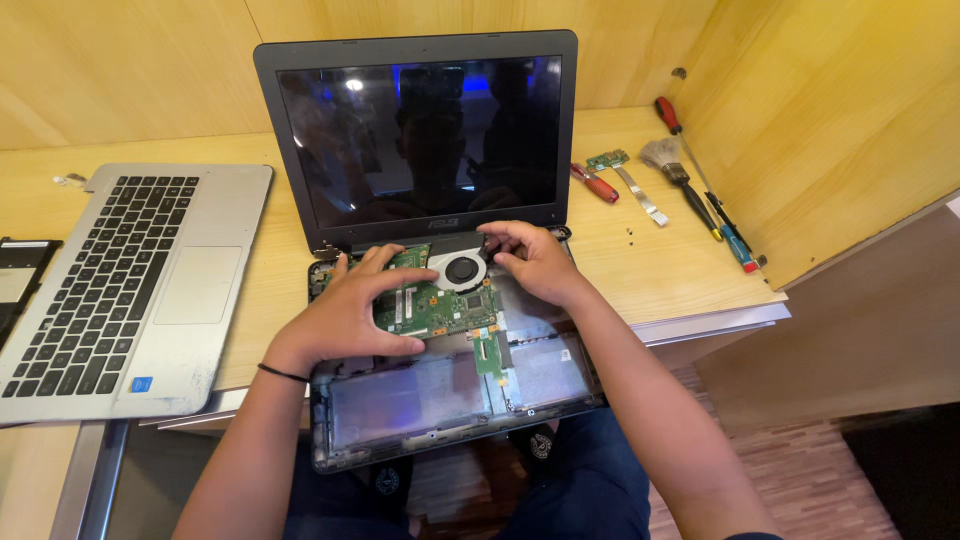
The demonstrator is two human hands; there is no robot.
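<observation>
An opened black laptop point(560, 395) lies half on the wooden desk and half over my lap, its dark screen point(420, 135) upright. Inside the bare base sits a green circuit board point(440, 308) with a round cooling fan point(461, 269) at its top. My left hand point(345, 315) grips the board's left edge, thumb under its lower side and fingers over the top. My right hand point(535, 262) rests on the board's upper right, fingers touching the fan housing.
A detached silver keyboard cover point(130, 285) lies to the left on the desk point(660, 265). At the right back lie a red-handled screwdriver point(595, 185), a small green board with a flat cable point(625, 180), a brush point(675, 175), more screwdrivers point(735, 240) and tiny screws. A wooden wall stands right.
</observation>
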